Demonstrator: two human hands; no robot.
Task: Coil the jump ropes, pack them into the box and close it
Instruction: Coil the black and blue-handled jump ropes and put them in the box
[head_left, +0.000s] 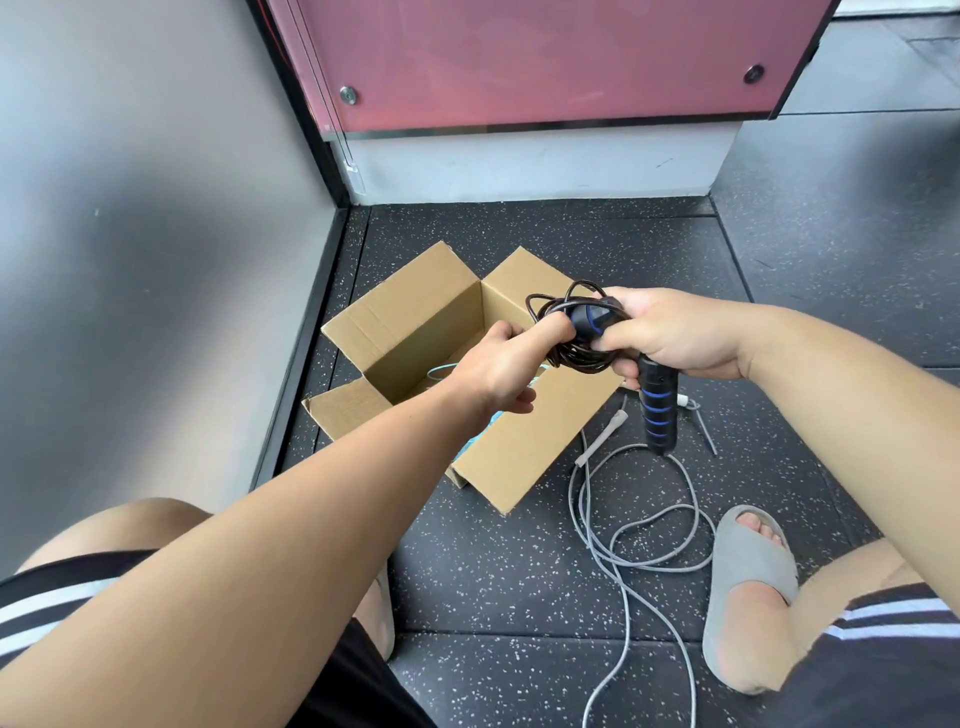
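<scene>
An open cardboard box stands on the floor with its flaps spread. A light blue rope lies inside it, partly hidden by my arm. Above the box's right side I hold a coiled black jump rope with black and blue handles. My right hand grips the handles and the coil. My left hand has a finger hooked through the coil's loops. A grey jump rope lies loose and uncoiled on the floor to the right of the box.
The floor is dark speckled rubber. A grey wall runs along the left and a red panel with a white base stands behind the box. My right foot in a grey slide sandal rests beside the grey rope. My left knee is at the lower left.
</scene>
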